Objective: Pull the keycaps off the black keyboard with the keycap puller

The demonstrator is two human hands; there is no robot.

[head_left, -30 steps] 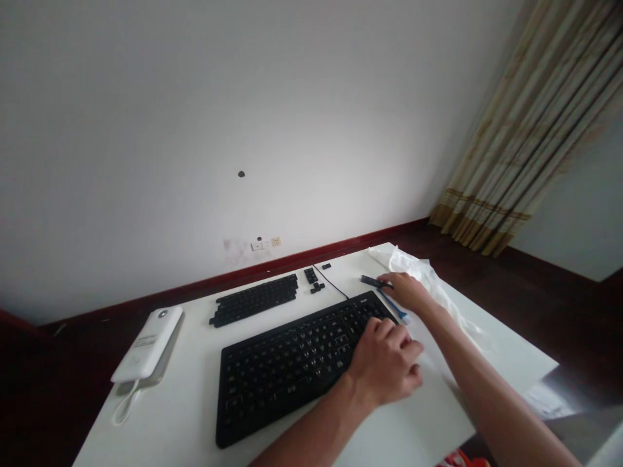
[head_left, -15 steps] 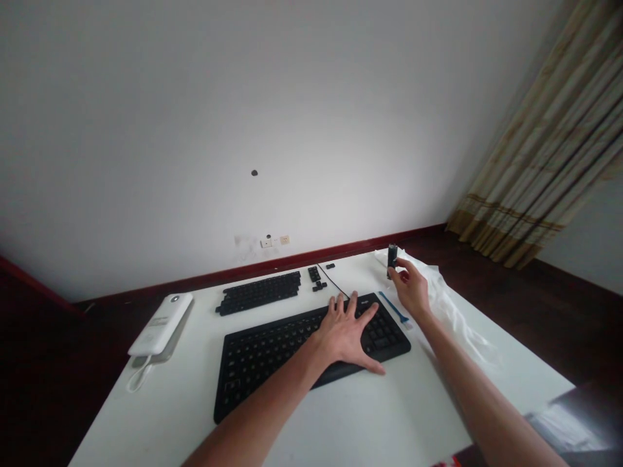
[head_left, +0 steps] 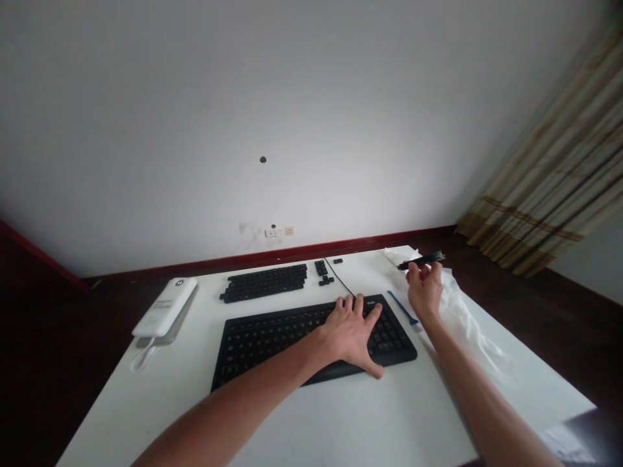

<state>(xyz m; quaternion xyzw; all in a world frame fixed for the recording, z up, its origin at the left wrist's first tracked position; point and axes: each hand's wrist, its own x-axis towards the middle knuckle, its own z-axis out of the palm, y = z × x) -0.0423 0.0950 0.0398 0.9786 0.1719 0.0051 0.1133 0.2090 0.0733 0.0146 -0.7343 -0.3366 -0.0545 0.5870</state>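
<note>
My left hand (head_left: 350,336) lies flat on the right part of a black keyboard (head_left: 296,340), fingers spread and holding nothing. My right hand (head_left: 425,288) is raised above the far right of the white table (head_left: 146,408). Pinched in its fingers is a slim black stick-like tool (head_left: 421,261), held crosswise. A thin blue brush-like tool (head_left: 402,308) lies on the table left of that hand, not touching it. Behind the keyboard sit a long block of black keycaps (head_left: 265,283) and a small group of keycaps (head_left: 323,272).
A white power bank (head_left: 165,308) with a looped white cable lies at the table's left. A crumpled white plastic sheet (head_left: 464,314) spreads along the right edge. A black cable (head_left: 341,279) leaves the keyboard rearward. Dark floor lies beyond the table edges; a striped curtain (head_left: 530,194) hangs right.
My right hand has moved up and to the right, and the black tool has turned from upright to crosswise. My left hand stays on the keyboard. The view has shifted slightly.
</note>
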